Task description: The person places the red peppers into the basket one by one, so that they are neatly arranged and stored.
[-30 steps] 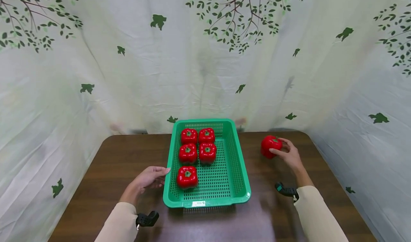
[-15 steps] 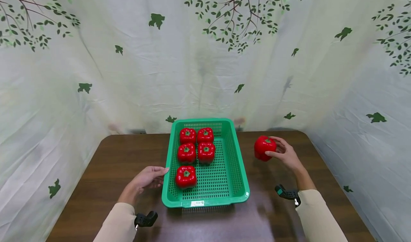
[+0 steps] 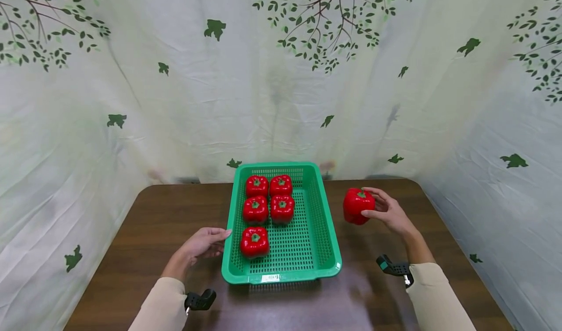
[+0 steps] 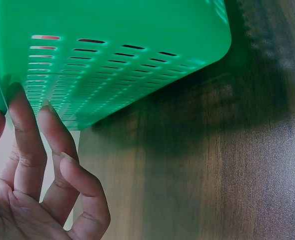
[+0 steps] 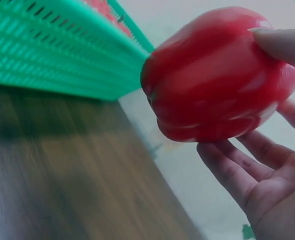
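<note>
A red bell pepper (image 3: 356, 207) is held up by my right hand (image 3: 390, 213), thumb on one side and fingers on the other, to the right of the green basket (image 3: 331, 238). The right wrist view shows this bell pepper (image 5: 212, 80) close up, apart from the basket wall. My left hand (image 3: 204, 245) pinches the basket's left rim between thumb and fingers. In the left wrist view some fingers (image 4: 28, 145) touch the basket's outer side (image 4: 137, 25). Inside the basket, several red bell peppers (image 3: 255, 242) sit stem-up in the left and middle part.
The basket stands on a dark brown wooden table (image 3: 175, 206). Behind and at both sides hangs a pale cloth (image 3: 281, 102) printed with leaves and branches. A black wrist device (image 3: 199, 300) is worn at the left wrist, and another device (image 3: 394, 266) at the right.
My right hand has moved the held bell pepper leftward, nearer the basket, and the pepper has tilted. The left hand stays at the basket rim.
</note>
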### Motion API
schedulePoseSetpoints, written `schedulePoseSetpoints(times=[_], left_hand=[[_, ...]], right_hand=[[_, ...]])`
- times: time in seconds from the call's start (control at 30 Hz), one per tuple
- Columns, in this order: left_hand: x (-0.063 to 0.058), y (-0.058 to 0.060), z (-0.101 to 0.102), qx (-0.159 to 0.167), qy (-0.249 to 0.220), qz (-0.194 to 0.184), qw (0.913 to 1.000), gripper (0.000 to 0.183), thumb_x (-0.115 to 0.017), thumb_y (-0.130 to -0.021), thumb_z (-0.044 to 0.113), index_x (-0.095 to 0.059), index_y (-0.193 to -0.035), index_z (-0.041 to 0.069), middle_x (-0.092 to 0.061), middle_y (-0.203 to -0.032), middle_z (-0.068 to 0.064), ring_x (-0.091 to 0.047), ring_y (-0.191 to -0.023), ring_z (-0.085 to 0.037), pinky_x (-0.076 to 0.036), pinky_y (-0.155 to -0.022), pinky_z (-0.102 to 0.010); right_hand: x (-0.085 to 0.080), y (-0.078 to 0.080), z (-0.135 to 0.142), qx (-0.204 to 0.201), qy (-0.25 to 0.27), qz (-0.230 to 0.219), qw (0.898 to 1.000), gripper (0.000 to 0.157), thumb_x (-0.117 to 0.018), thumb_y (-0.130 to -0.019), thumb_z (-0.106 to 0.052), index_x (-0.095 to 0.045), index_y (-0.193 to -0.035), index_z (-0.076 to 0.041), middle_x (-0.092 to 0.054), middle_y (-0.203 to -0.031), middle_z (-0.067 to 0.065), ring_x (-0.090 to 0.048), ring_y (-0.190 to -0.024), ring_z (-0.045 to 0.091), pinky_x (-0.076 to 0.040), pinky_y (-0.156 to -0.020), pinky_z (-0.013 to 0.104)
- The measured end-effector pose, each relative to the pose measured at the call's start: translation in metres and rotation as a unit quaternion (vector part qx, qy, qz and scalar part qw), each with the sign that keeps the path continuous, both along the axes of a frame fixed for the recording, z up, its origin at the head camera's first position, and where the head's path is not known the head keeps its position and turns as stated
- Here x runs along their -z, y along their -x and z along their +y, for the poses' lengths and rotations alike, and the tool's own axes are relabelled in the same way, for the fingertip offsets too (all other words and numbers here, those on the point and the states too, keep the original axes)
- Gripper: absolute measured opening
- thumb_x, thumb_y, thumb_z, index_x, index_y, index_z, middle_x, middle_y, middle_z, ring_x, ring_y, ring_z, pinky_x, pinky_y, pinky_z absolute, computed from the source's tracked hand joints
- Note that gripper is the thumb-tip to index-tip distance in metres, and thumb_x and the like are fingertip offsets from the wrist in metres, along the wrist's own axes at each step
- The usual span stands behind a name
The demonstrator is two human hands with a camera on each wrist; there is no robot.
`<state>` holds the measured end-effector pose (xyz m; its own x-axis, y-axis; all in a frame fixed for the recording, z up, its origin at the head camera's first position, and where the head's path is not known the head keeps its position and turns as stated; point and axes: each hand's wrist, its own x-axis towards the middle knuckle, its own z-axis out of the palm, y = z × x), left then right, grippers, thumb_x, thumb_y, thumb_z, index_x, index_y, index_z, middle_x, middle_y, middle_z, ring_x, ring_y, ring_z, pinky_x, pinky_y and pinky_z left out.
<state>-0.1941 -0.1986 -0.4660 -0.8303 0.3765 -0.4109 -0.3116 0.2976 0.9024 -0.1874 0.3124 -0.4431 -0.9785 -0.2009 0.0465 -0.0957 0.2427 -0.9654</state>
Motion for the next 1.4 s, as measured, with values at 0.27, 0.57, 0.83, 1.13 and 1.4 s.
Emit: schedulePoseSetpoints(times=[0.27, 0.57, 0.83, 1.13, 1.4], left_hand=[[0.0, -0.001, 0.0, -0.001, -0.002, -0.001, 1.0, 0.044, -0.059, -0.095, 0.038, -0.066, -0.111, -0.003, -0.071, -0.086, -0.002, -0.063, -0.077, -0.018, -0.051, -0.076, -0.035], [0.002, 0.0, 0.001, -0.002, -0.005, 0.001, 1.0, 0.043, -0.061, -0.095, 0.036, -0.066, -0.111, -0.004, -0.07, -0.085, 0.0, -0.063, -0.076, -0.018, -0.052, -0.076, -0.035], [0.001, -0.001, 0.0, -0.004, -0.005, 0.0, 1.0, 0.044, -0.06, -0.095, 0.036, -0.066, -0.112, -0.004, -0.07, -0.083, 0.0, -0.062, -0.075, -0.018, -0.051, -0.076, -0.035], [0.002, -0.001, -0.001, -0.004, -0.005, -0.001, 1.0, 0.044, -0.06, -0.095, 0.037, -0.066, -0.11, -0.003, -0.07, -0.083, 0.0, -0.062, -0.076, -0.018, -0.051, -0.076, -0.035], [0.002, -0.002, -0.002, -0.01, -0.002, 0.001, 0.9999, 0.043, -0.061, -0.095, 0.037, -0.067, -0.109, -0.003, -0.07, -0.083, -0.001, -0.063, -0.075, -0.018, -0.052, -0.074, -0.034]], right_hand=[[-0.009, 0.0, -0.01, -0.063, 0.046, 0.004, 0.997, 0.06, -0.065, -0.088, -0.002, -0.038, -0.141, -0.005, -0.05, -0.131, 0.002, -0.056, -0.113, 0.02, -0.053, -0.085, 0.034], [-0.015, 0.007, -0.024, -0.138, 0.066, 0.003, 0.988, 0.062, -0.066, -0.084, 0.001, -0.038, -0.14, -0.001, -0.052, -0.13, 0.004, -0.054, -0.114, 0.025, -0.054, -0.083, 0.04], [-0.019, 0.012, -0.046, -0.207, 0.108, 0.001, 0.972, 0.062, -0.067, -0.083, 0.001, -0.039, -0.138, 0.002, -0.052, -0.131, 0.007, -0.053, -0.116, 0.025, -0.054, -0.084, 0.042], [-0.018, 0.015, -0.071, -0.217, 0.099, -0.022, 0.971, 0.064, -0.069, -0.081, 0.001, -0.037, -0.137, 0.004, -0.051, -0.131, 0.014, -0.056, -0.113, 0.029, -0.054, -0.084, 0.044], [-0.018, 0.021, -0.09, -0.221, 0.073, -0.043, 0.972, 0.066, -0.071, -0.081, -0.002, -0.037, -0.138, 0.001, -0.047, -0.135, 0.02, -0.055, -0.115, 0.032, -0.053, -0.086, 0.044]])
